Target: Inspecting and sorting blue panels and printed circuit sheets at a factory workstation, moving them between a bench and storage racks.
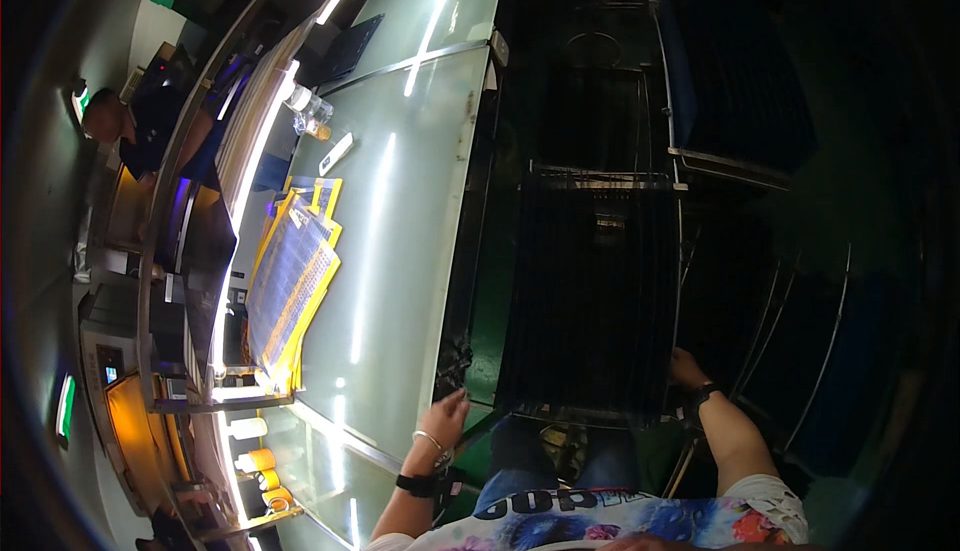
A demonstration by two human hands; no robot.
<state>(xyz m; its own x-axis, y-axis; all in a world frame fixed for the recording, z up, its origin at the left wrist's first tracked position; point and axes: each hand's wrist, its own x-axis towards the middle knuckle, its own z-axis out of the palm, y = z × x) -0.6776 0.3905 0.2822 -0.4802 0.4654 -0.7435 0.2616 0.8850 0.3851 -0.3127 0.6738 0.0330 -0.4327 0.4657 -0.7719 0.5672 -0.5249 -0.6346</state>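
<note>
My left hand (446, 419) is beside the near end of the light-topped workbench (420, 181), its fingers drawn together. A dark crumpled thing (456, 356), too dim to name, lies just beyond the fingertips; whether they pinch it is unclear. In front of my body stands a dark wheeled-looking rack (590, 291) filled with closely spaced dark sheets. My right hand (687, 368) is at the rack's near right side, fingers curled against its edge, though shadow hides part of them.
Yellow-edged printed sheets (292, 286) lie piled on the bench. Past them are a white device (337, 154) and a clear bottle (310, 103). More metal racks (735, 81) stand at right. Yellow-and-white rolls (262, 461) sit lower left. Behind the bright lamp, a person (160, 131) is at work.
</note>
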